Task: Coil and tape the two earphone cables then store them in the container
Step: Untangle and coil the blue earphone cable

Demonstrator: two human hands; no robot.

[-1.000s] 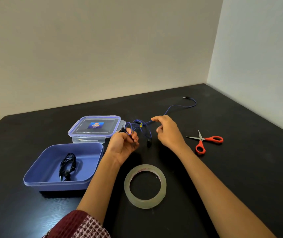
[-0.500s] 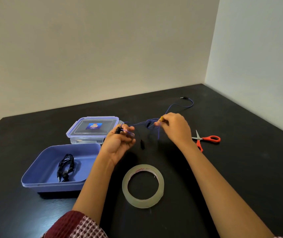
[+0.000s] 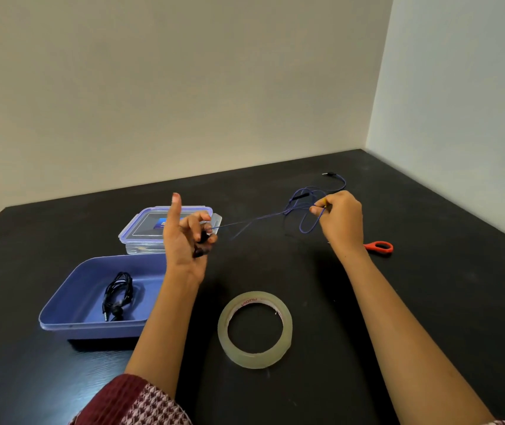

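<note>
Container (image 3: 98, 331): blue, open, shallow tray, on the table (image 3: 429, 302) to my left and close to me. Contents: one black earphone cable (image 3: 118, 294), bundled into a loose coil that lies on the floor of the tray, plug end toward me. I cannot tell whether tape is on it.

Lid (image 3: 141, 231): clear with a blue rim and a small label in the middle. It lies flat just behind the container, off it. My left hand covers its right part.

Blue earphone cable (image 3: 260, 220): outside the container, held in the air between both hands. Left hand (image 3: 184, 240): raised, one finger pointing straight up, the other fingers curled round the dark earbud end of the cable. Right hand (image 3: 341, 220): fingers curled, pinching the cable further along, near a small yellow piece. One strand runs nearly taut between the two hands. Loose loops hang beside the right hand, and the plug (image 3: 329, 173) lies on the table beyond it.

Tape roll (image 3: 254, 354): clear, lying flat on the table between my forearms, near me, touching neither.

Scissors (image 3: 378, 247): only one orange handle loop shows, on the table to the right; my right wrist hides the rest.

Sleeve (image 3: 141, 403): dark red, patterned, at the left forearm.
</note>
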